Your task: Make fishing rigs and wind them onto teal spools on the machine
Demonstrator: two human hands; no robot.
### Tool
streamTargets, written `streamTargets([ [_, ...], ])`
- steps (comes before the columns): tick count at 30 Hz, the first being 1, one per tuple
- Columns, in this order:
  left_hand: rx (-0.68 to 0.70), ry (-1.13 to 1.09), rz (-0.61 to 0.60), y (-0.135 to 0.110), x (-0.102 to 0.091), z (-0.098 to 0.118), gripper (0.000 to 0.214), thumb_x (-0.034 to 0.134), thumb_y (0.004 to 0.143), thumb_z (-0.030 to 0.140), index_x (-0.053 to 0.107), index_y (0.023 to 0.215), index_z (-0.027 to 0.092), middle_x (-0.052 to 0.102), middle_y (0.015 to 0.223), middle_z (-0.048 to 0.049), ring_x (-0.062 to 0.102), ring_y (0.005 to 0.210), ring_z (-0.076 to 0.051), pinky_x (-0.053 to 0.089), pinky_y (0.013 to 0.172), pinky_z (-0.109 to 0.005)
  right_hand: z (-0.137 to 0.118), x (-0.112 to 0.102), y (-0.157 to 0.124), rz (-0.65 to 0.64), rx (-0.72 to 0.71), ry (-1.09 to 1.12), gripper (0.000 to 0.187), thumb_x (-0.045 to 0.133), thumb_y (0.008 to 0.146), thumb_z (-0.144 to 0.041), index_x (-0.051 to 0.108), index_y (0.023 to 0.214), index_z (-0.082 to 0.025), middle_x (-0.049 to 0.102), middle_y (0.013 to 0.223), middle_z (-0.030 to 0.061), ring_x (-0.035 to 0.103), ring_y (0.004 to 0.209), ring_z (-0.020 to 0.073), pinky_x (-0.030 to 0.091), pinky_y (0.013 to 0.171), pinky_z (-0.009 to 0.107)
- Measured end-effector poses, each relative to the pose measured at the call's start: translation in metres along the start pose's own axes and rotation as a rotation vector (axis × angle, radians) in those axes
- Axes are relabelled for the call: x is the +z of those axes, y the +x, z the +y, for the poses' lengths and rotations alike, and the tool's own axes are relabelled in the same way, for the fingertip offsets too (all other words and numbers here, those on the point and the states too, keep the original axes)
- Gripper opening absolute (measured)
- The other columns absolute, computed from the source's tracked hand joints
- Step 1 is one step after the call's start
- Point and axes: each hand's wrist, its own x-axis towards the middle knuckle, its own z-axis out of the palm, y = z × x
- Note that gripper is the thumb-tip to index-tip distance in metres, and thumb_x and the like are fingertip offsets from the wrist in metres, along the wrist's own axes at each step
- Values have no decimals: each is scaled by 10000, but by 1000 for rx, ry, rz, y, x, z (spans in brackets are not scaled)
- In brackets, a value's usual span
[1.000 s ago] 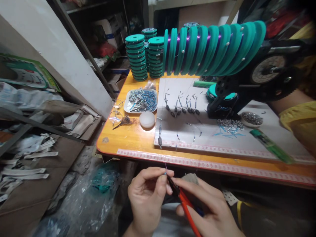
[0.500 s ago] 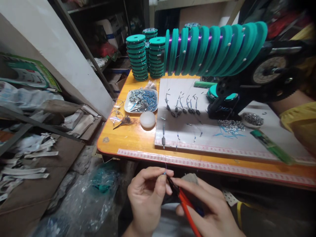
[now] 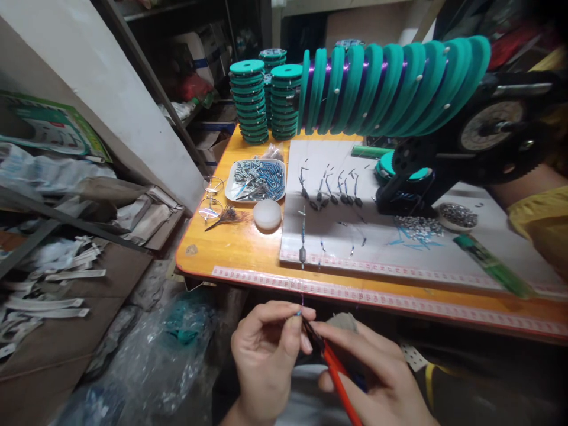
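Note:
My left hand (image 3: 266,358) pinches a thin fishing line (image 3: 302,299) between thumb and forefinger, with a tiny blue piece (image 3: 299,314) showing at the fingertips. Red-handled pliers (image 3: 338,381) are gripped in my right hand (image 3: 384,364). Their dark jaws reach up to the left fingertips; whether they bite on anything is hidden. Above the hands, a dark sinker (image 3: 302,255) with a blue spring-like part lies at the board's near edge, roughly in line with the held line.
A white tray (image 3: 228,190) of small blue tubes and a round white tub (image 3: 267,215) stand left of the grey board (image 3: 417,266). Teal foam spools (image 3: 373,89) with purple line hang on a black winder. Another person's yellow sleeve (image 3: 539,207) is at right.
The whole view has shifted slightly, so the table things sit a little further right. Both hands keep almost the same pose, the pliers still at the left fingertips.

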Motion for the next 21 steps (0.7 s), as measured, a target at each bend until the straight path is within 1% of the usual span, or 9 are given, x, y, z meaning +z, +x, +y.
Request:
streamTargets([
  [5, -3, -10, 0, -1, 2, 2, 186, 637, 867, 113, 733, 946, 252, 764, 841, -16, 620, 505, -44, 537, 517, -125, 1, -1, 0, 34, -55, -100, 667, 603, 729, 48, 603, 1280, -328, 680, 982, 24, 691, 788, 112, 567, 712, 151],
  [8, 11, 27, -6, 0, 1, 1, 206, 629, 864, 93, 729, 948, 253, 760, 848, -14, 619, 509, -46, 540, 520, -130, 0, -2, 1, 37, -34, -79, 641, 603, 732, 44, 626, 1259, -322, 690, 956, 26, 689, 747, 112, 567, 666, 155],
  [11, 39, 75, -25, 1, -1, 1, 231, 627, 851, 64, 724, 943, 252, 755, 857, -9, 620, 514, -49, 543, 518, -137, 0, -2, 1, 18, 30, -5, 555, 624, 750, 5, 670, 1219, -288, 702, 884, 39, 677, 696, 129, 561, 593, 175],
  [13, 59, 103, -42, 2, -3, 2, 238, 628, 841, 48, 722, 940, 243, 751, 858, -10, 620, 518, -51, 545, 519, -141, 1, -3, 2, 2, 56, 30, 521, 668, 752, -35, 684, 1209, -284, 703, 841, 36, 671, 693, 140, 561, 595, 195],
  [15, 71, 127, -49, 3, -4, 4, 244, 625, 840, 41, 721, 944, 239, 749, 860, -9, 618, 521, -48, 545, 524, -140, 1, -4, 2, -9, 67, 24, 538, 696, 748, -52, 679, 1220, -308, 701, 826, 23, 671, 698, 139, 562, 614, 200],
  [17, 74, 143, -52, 4, -4, 6, 246, 626, 841, 41, 723, 947, 241, 750, 863, -6, 622, 531, -47, 546, 535, -137, 1, -5, 1, -16, 80, 2, 558, 683, 758, -41, 666, 1238, -324, 709, 868, 24, 684, 735, 141, 565, 630, 198],
  [21, 28, 117, -45, 5, -5, 7, 241, 623, 852, 53, 729, 946, 248, 756, 850, -5, 628, 532, -48, 546, 539, -133, 0, -5, -1, -23, 69, 25, 592, 654, 750, -3, 652, 1253, -315, 721, 909, 33, 697, 753, 146, 567, 634, 192],
])
